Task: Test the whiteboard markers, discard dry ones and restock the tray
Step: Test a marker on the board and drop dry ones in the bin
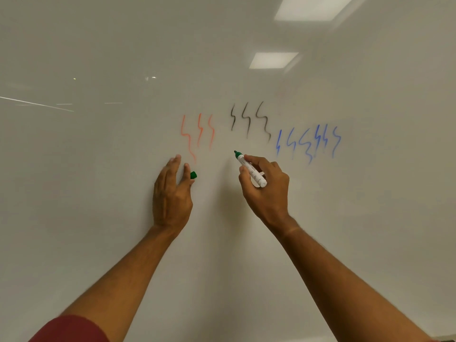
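A white-barrelled green marker (249,167) is uncapped, its tip pointing up-left at the whiteboard (98,193) just below the black squiggles. My right hand (266,191) grips its barrel. My left hand (171,193) pinches the green cap (193,175) between thumb and a finger, while its other fingers stretch toward the board beside the red squiggles. No green mark shows on the board. The tray is out of view.
Red squiggles (197,134), black squiggles (250,120) and blue squiggles (308,141) run across the board's middle. Ceiling lights (274,60) reflect at the upper right. Blank board lies below and to the left of the hands.
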The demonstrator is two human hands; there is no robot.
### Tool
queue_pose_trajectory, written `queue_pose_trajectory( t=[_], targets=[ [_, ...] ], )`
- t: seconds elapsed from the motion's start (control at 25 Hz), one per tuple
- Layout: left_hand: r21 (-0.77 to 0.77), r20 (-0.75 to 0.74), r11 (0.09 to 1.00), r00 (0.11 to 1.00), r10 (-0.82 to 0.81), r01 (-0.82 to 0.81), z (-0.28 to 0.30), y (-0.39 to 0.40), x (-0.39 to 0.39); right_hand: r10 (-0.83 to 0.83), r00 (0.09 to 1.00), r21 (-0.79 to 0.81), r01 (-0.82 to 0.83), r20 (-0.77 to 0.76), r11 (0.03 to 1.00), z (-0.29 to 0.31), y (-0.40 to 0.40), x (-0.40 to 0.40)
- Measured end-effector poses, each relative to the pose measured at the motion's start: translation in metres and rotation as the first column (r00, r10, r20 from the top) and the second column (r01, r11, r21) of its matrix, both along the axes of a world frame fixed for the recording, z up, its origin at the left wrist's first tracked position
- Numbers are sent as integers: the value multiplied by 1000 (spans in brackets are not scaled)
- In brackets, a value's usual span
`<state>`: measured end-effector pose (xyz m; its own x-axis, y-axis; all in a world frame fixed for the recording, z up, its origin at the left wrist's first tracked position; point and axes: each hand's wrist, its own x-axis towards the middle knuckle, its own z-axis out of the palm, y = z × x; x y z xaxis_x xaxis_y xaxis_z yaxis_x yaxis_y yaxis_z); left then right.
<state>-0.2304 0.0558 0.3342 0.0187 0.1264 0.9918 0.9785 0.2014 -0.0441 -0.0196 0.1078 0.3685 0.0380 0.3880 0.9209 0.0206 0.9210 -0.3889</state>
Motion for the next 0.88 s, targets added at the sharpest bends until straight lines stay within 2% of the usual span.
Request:
queue_pose_trajectory(
  t=[0.44,0.64,0.76,0.88],
  targets=[
    [-30,-22,996,996,81,-81,-4,8,-11,-263,961,86,256,83,963,8,3,-10],
    [-42,-28,996,996,79,-81,-3,5,-10,-208,968,76,199,143,977,-2,-3,-2],
    [-45,-26,996,996,81,-83,-3,4,-9,-198,979,58,195,50,979,11,4,2],
    [-50,-22,995,996,81,-83,-2,3,-8,-192,979,80,187,64,979,13,9,6]
  ],
)
